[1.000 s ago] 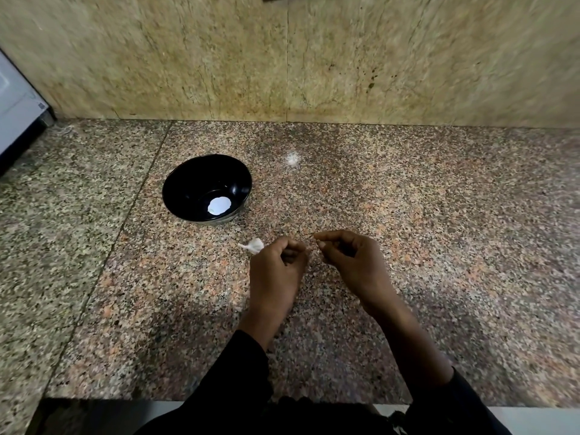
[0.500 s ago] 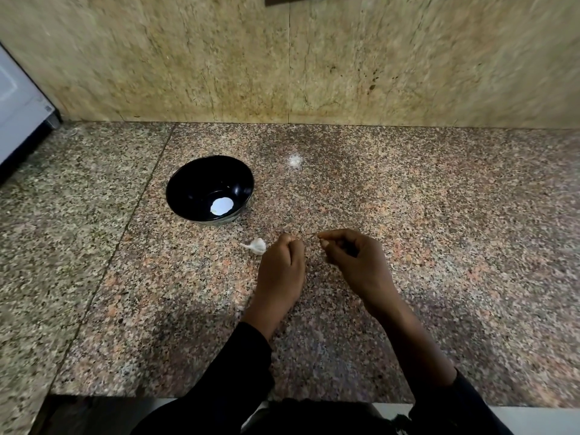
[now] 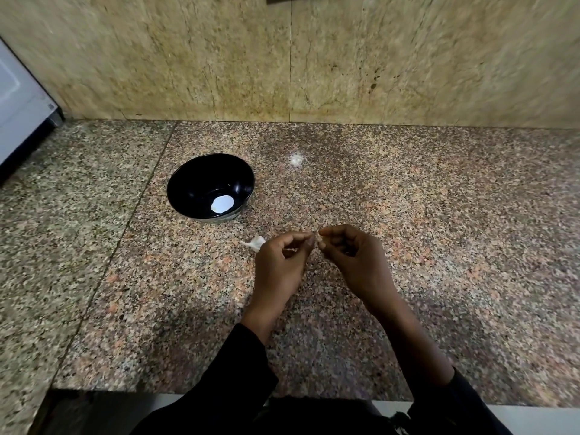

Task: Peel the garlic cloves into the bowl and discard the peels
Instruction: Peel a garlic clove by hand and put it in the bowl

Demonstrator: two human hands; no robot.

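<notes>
Head view, looking down on a speckled pink-and-grey granite counter (image 3: 439,246) backed by a mottled tan stone wall (image 3: 219,58). I see both hands raised just above the counter, close in front of me, fingertips nearly meeting. My left hand (image 3: 281,262) has its fingers curled inward, thumb and forefinger pinched together; something pale shows inside the curl, too small for me to name. My right hand (image 3: 351,255) is likewise curled, its thumb and forefinger pinching a small pale garlic clove (image 3: 317,239) right at the point where the two hands meet. Just left of the left hand, a small white papery scrap of garlic peel (image 3: 255,243) lies on the granite. Further left and back sits a round glossy black bowl (image 3: 188,183), upright, with one white peeled piece (image 3: 222,203) resting at its bottom. A faint whitish smudge (image 3: 296,159) marks the counter to the right of the bowl, nearer the wall. A white appliance edge (image 3: 18,114) fills the far left. Black sleeves (image 3: 238,381) cover both forearms.
</notes>
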